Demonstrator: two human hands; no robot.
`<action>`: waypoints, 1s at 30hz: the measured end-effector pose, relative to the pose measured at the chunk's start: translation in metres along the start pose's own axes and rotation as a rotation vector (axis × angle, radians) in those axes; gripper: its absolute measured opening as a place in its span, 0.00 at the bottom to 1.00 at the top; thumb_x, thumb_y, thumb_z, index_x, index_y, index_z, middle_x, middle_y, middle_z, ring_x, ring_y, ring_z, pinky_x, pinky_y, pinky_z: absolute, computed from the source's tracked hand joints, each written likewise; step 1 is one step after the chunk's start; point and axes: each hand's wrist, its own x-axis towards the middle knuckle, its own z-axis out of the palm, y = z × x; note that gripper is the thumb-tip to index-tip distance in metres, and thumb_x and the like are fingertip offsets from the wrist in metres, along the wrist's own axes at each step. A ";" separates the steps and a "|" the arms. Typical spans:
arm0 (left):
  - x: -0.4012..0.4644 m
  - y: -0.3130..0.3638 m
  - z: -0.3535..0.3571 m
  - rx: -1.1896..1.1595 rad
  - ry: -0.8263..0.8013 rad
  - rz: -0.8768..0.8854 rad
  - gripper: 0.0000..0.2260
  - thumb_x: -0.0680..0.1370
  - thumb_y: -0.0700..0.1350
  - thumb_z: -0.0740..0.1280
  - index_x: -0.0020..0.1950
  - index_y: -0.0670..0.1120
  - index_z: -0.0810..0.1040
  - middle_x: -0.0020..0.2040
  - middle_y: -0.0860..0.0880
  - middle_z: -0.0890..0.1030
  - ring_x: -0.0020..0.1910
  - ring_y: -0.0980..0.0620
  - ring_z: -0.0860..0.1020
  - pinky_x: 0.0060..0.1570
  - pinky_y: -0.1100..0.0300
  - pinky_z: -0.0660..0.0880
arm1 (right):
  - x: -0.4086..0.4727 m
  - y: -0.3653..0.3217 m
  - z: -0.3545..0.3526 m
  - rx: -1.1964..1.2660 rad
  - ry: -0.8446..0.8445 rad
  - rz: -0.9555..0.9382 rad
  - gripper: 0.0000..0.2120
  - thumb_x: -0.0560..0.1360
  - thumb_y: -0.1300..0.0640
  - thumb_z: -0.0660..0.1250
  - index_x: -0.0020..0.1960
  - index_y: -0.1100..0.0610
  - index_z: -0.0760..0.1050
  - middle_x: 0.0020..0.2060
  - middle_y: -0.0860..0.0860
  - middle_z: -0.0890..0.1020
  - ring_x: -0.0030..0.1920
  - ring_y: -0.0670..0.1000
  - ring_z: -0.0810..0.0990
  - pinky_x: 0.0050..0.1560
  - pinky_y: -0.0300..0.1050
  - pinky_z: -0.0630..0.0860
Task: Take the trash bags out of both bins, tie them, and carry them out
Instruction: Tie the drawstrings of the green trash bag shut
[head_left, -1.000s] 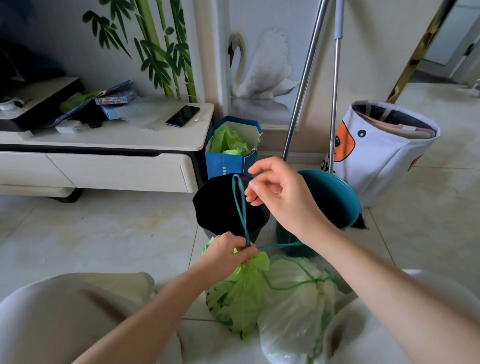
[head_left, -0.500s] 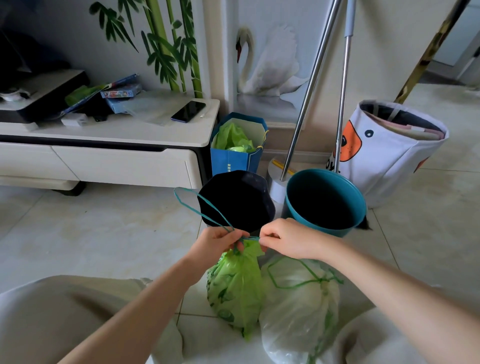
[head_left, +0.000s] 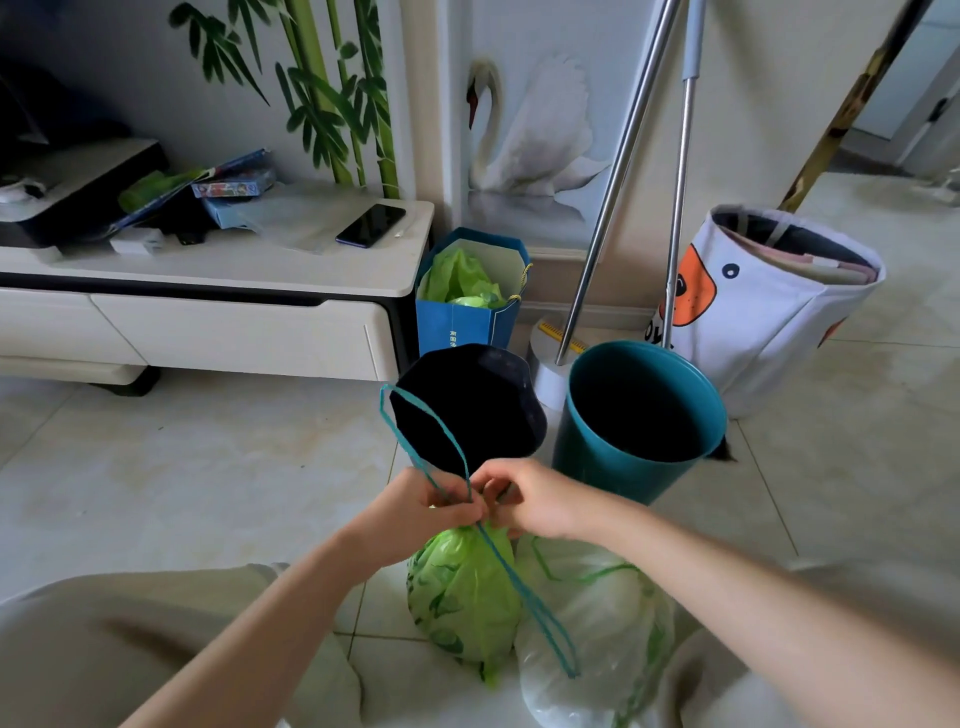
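Pale floor tiles (head_left: 208, 467) spread out from a wall painted with bamboo and a swan. Seen from the head camera, a low white cabinet (head_left: 218, 317) stands along the wall at the left, with a dark phone (head_left: 370, 224) near the right edge of its top. Just beside the cabinet's right end sits a blue paper bag (head_left: 462, 322) with green plastic inside. In front of that bag is a black bin (head_left: 472, 410), and to its right, close by, a teal bin (head_left: 639, 421); both show dark insides. Behind the teal bin lean two metal poles (head_left: 613, 182) and a white fabric basket (head_left: 769, 312).

Nearer the camera, a green trash bag (head_left: 462, 603) rests on the tiles, touching a clear trash bag (head_left: 597, 634) to its right. The left hand (head_left: 431, 509) is closed around the green bag's gathered neck. The right hand (head_left: 535, 499) pinches the teal drawstring (head_left: 431, 431) at the same spot, its loops running up over the black bin and down across both bags.
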 end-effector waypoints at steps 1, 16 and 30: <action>-0.001 0.000 -0.001 0.041 0.006 0.023 0.05 0.72 0.34 0.71 0.39 0.43 0.83 0.32 0.57 0.82 0.34 0.63 0.77 0.38 0.72 0.72 | 0.003 0.000 0.006 -0.009 -0.003 -0.005 0.17 0.69 0.60 0.68 0.39 0.35 0.75 0.39 0.44 0.77 0.37 0.47 0.75 0.38 0.44 0.75; -0.003 -0.021 0.002 0.705 0.420 0.385 0.08 0.70 0.39 0.70 0.42 0.48 0.71 0.36 0.57 0.73 0.34 0.52 0.72 0.32 0.57 0.72 | 0.015 -0.002 0.012 -0.105 0.167 -0.052 0.05 0.73 0.60 0.66 0.44 0.54 0.81 0.46 0.50 0.77 0.47 0.51 0.76 0.46 0.41 0.72; -0.009 -0.025 0.006 0.586 0.451 0.393 0.05 0.75 0.39 0.68 0.43 0.46 0.73 0.36 0.56 0.74 0.33 0.59 0.69 0.31 0.66 0.67 | 0.021 0.002 0.013 0.116 0.126 -0.006 0.09 0.77 0.57 0.67 0.57 0.50 0.77 0.42 0.45 0.78 0.42 0.49 0.79 0.43 0.45 0.79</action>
